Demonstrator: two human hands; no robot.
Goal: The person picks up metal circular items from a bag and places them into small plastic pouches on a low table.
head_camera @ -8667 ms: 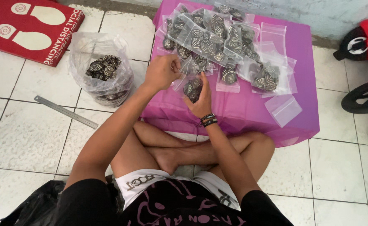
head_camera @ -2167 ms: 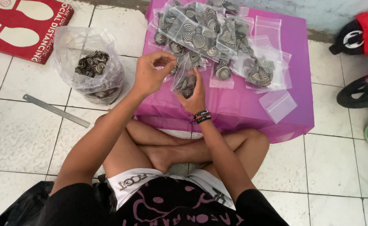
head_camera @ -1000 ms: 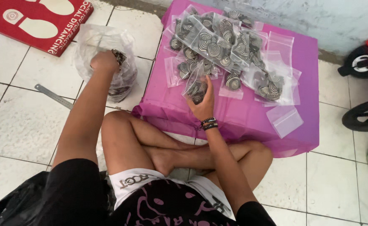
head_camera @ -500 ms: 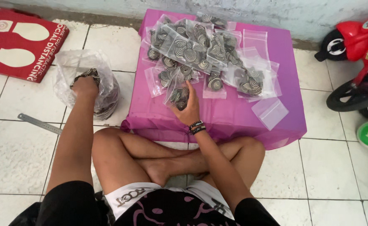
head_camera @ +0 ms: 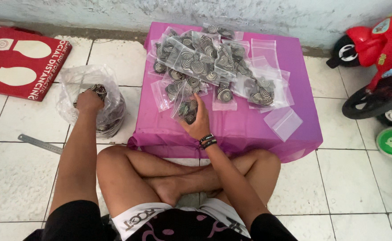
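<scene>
I sit cross-legged on the tiled floor (head_camera: 22, 178) with my left hand (head_camera: 89, 100) sunk into the mouth of the big clear plastic bag (head_camera: 71, 85) beside me. The fingers are buried among the dark spiral-patterned pieces inside (head_camera: 109, 120), so I cannot tell whether they are closed on anything or spread apart; only the back of the hand and the wrist show through the crumpled film. The film itself glares and folds, which makes the contents hard to make out beyond a dark heap.

My right hand (head_camera: 198, 122) rests on the near part of the low counter draped in purple cloth (head_camera: 294, 58), clamped on a small clear zip pouch (head_camera: 187, 107) partly filled with the same spiral pieces. The pouch stands upright against my fingers, and my palm hides its lower edge.

Behind it a heap of filled pouches (head_camera: 205, 62) overlaps so thickly that I cannot count them. One empty pouch (head_camera: 284, 122) lies apart near the right front corner of the cloth.

A metal ruler (head_camera: 39, 143) lies on the floor, its right end hidden behind my left forearm. The red floor mat (head_camera: 17, 67) is cut off at the left edge, and the red toy vehicle (head_camera: 379, 49) at the right edge.
</scene>
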